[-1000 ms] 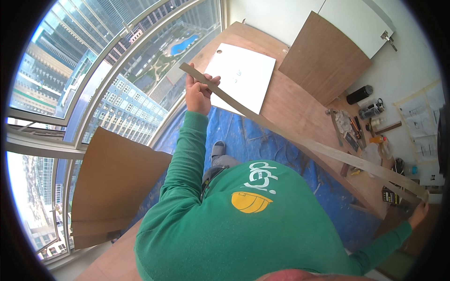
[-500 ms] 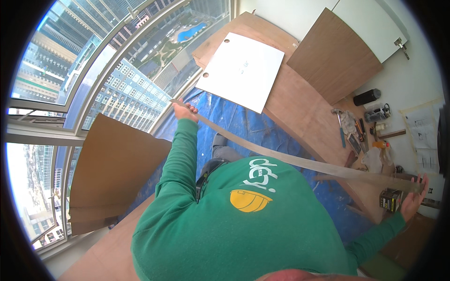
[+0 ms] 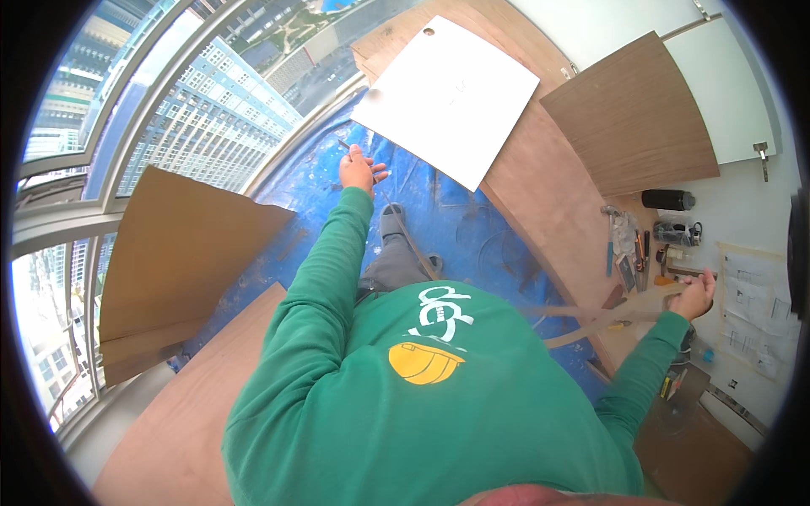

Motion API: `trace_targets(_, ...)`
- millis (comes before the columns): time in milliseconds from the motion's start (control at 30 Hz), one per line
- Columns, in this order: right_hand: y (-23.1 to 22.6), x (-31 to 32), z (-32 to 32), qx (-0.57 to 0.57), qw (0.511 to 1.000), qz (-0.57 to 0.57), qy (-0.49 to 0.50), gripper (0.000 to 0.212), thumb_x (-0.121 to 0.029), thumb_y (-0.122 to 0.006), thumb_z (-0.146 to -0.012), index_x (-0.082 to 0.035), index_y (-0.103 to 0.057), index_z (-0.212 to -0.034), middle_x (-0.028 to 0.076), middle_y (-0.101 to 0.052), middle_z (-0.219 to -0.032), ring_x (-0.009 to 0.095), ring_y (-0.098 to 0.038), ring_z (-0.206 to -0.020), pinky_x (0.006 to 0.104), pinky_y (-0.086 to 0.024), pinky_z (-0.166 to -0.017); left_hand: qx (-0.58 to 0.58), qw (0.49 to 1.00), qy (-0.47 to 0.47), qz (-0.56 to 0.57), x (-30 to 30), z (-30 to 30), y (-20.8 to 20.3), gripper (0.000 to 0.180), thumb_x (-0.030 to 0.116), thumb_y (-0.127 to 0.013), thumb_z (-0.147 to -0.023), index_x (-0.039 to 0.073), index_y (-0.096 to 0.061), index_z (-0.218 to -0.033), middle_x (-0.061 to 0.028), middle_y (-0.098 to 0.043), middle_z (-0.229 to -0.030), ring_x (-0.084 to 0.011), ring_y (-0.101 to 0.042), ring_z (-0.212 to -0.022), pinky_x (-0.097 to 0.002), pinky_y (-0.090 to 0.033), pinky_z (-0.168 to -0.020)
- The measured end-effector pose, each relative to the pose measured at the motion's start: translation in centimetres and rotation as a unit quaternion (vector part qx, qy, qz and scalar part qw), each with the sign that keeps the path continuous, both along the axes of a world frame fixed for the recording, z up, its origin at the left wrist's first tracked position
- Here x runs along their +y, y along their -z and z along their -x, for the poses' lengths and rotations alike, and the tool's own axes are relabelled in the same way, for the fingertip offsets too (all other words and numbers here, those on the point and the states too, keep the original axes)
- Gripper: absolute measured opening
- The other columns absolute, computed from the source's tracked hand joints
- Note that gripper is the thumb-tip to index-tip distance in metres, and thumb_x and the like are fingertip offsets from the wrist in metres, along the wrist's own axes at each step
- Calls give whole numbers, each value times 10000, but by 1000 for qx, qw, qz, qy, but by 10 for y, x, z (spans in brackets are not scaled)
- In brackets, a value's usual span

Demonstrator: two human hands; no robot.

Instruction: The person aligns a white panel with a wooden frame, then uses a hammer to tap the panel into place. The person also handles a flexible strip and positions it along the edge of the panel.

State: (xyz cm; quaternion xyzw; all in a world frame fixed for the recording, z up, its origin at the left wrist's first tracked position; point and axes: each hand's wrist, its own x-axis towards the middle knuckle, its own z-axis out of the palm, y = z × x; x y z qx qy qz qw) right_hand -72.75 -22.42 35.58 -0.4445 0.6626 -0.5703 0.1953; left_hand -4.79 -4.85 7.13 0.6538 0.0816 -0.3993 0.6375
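Observation:
A long, thin, beige-grey flexible strip that looks like edge banding (image 3: 654, 299) runs between my two hands, sagging and partly hidden behind my green sweatshirt. My left hand (image 3: 359, 171), stretched out over the blue sheet, is closed around one end, and a short dark tip sticks out past the thumb. Off to the right, my right hand (image 3: 694, 295) grips the other part of the strip, where two blurred lengths cross. A white panel (image 3: 451, 101) with a round hole near its corner lies just beyond my left hand.
A blue sheet (image 3: 481, 228) covers the floor under my feet. Wooden boards (image 3: 548, 181) stretch along the right, with a hammer (image 3: 609, 240), other hand tools and a black cylinder (image 3: 666, 200) near the wall. A brown board (image 3: 181, 261) leans by the windows at left.
The strip was stretched nearly taut across my front; now it sags and bends. My right hand has moved inward and up, and my left slightly right. The whole view has shifted.

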Motion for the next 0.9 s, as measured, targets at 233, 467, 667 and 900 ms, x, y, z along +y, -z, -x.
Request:
trace_targets(233,49,-53,-77,230,968,-88,-46,446,69,-511,-842,-30,-648,-1255,77,-577,-1164,146,-574,-762,267,-494,-620,64,998,2,-21,-24,-19,38,532,395,-399,-1104,-64,-418,-1371,-194,-543,-1095,-333,-704,-865,-429,-642,-638)
trace_targets(467,84,-64,-254,129,983,-85,-99,376,48,-497,-950,-18,-577,-1311,101,-622,-1259,121,-605,-724,274,-504,-625,89,995,27,-38,-23,-19,55,557,439,-401,-1104,-55,-448,-1356,-177,-536,-1082,-375,-701,-960,-479,-649,-762)
trace_targets(667,5,-53,-364,42,975,52,-211,329,35,-520,-971,27,-543,-1299,148,-628,-1263,124,-593,-701,282,-498,-608,84,996,-22,-24,-12,-15,46,557,448,-398,-1105,-39,-455,-1368,-148,-534,-1043,-372,-693,-944,-483,-636,-765)
trace_targets(900,-121,-103,-401,3,857,177,-484,322,8,-592,-971,78,-557,-1284,231,-645,-1273,143,-589,-730,285,-509,-647,93,990,-110,-12,20,6,33,542,442,-351,-1114,-21,-448,-1379,-152,-533,-1033,-410,-678,-977,-546,-606,-803)
